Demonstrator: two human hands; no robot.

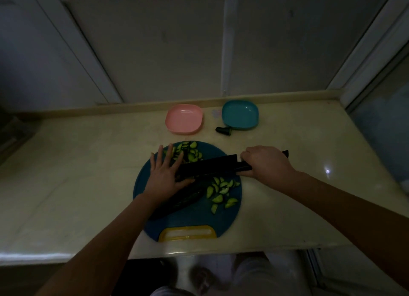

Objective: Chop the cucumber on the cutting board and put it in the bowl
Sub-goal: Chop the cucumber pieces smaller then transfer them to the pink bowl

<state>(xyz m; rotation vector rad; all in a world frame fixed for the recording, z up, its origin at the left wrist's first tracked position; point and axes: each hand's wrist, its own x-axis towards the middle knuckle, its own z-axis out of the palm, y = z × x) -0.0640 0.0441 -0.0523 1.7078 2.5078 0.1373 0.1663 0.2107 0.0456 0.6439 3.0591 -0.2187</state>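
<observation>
From the head view, the right hand (266, 163) grips the handle of a dark knife (212, 166), its fingers curled round it. The blade lies across the round blue cutting board (194, 216). The left hand (164, 174) lies flat over the blade's front end, fingers straight and spread, holding nothing. This looks like a steadying press for a rocking chop, or for gathering pieces.

The uncut length of cucumber (183, 198) lies diagonally under that hand, on the near side of the blade. Chopped pieces (221, 193) sit just right of it, and a second pile (189, 152) lies beyond the blade. The split probably comes from sweeping cut pieces clear of the work. The pink bowl (184, 118) and the teal bowl (240, 114) stand past the board, both without cucumber. A trimmed cucumber end (224, 130) lies against the teal one.

The table (77, 163) is pale, glossy stone with a low raised back edge. The room is dim, with plain wall panels behind and a window frame at right.
</observation>
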